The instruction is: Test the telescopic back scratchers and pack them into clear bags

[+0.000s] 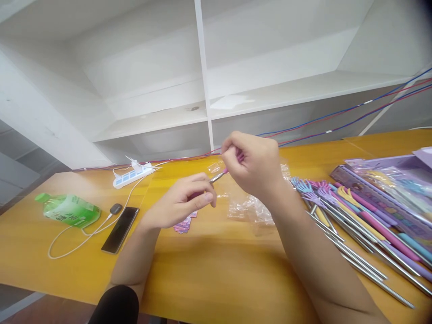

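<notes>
My right hand (254, 166) is raised above the wooden table (216, 265), fingers curled around the pink handle of a thin metal-tipped tool (223, 172). My left hand (182, 202) is below and left of it, fingers pinched at the tool's metal tip; whether it also holds a clear bag there I cannot tell. Under my left hand lie small pink printed cards (185, 223). Crumpled clear plastic bags (249, 208) lie beneath my right wrist.
Several long metal rods with pastel hand-shaped ends (351, 216) fan across the right side, next to purple packaged boxes (394, 189). On the left lie a green bottle (69, 210), a black phone (120, 229), an earbud case (115, 208) and a white power strip (132, 174). White shelving stands behind.
</notes>
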{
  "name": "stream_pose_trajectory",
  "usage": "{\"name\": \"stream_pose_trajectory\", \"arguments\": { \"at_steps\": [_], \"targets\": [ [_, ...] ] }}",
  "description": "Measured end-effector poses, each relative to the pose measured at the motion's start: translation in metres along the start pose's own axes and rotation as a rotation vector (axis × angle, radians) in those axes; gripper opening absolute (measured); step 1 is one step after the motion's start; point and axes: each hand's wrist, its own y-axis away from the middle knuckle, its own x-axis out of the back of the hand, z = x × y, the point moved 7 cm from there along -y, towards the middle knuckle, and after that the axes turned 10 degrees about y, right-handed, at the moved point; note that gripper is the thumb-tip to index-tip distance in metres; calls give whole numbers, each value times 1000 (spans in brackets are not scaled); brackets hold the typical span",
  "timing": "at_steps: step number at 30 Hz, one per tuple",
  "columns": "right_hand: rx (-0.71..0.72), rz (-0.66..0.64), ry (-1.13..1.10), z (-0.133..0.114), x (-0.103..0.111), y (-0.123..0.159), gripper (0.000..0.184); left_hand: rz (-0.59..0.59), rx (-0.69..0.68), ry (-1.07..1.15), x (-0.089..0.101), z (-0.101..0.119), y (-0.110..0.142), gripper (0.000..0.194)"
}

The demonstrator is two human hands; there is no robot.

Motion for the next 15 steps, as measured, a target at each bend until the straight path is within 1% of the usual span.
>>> {"name": "stream_pose_trajectory", "arguments": {
  "at_steps": [4, 6, 8, 11, 13, 15],
  "targets": [
    [-25, -11, 0, 4, -2, 0, 17, 134, -14, -198, 1, 3, 1, 42],
    [-22, -4, 0, 5, 1, -1, 17, 161, -38, -327, 0, 5, 2, 42],
    [0, 12, 11, 2, 6, -1, 17, 163, -77, -459, -3, 5, 2, 44],
    [68, 59, 43, -6, 15, -1, 16, 180, -186, -638, -6, 5, 2, 49],
    [106, 112, 74, -12, 22, -1, 16, 222, -278, -750, -6, 7, 3, 50],
    [109, 173, 102, -11, 31, -3, 17, 267, -346, -859, -3, 8, 5, 50]
  ]
}}
